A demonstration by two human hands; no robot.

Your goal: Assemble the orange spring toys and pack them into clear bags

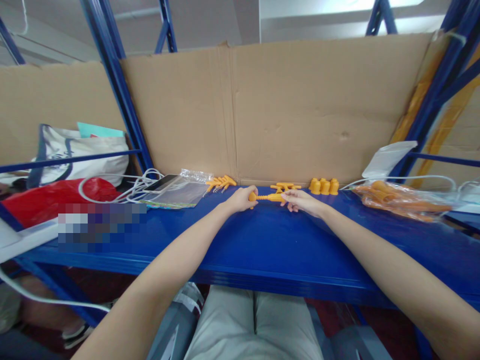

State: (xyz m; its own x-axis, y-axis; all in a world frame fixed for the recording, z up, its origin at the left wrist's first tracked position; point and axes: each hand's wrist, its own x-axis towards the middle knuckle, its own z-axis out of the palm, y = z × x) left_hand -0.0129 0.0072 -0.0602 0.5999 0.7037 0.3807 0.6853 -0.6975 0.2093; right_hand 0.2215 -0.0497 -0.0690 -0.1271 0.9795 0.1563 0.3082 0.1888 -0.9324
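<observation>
Both hands meet over the back of the blue table, on an orange plastic piece (267, 197) with a ridged shaft. My left hand (242, 199) is closed around its rounded left end. The wider right end is pinched by my right hand (299, 199), partly covering it. The piece lies roughly level between them; its exact kind is unclear. Just behind it rest several orange T-shaped parts (285, 186). To the left lie orange-handled corkscrews (222, 183) with metal spirals. Several orange bell-shaped caps (323, 186) stand to the right of my right hand.
A clear plastic bag of orange parts (401, 200) lies at the right. At the left are a clear pouch (176, 192), white cables (137, 186) and a red bag (71, 197). Cardboard (292, 110) walls the back; blue posts (116, 85) frame the table (262, 245).
</observation>
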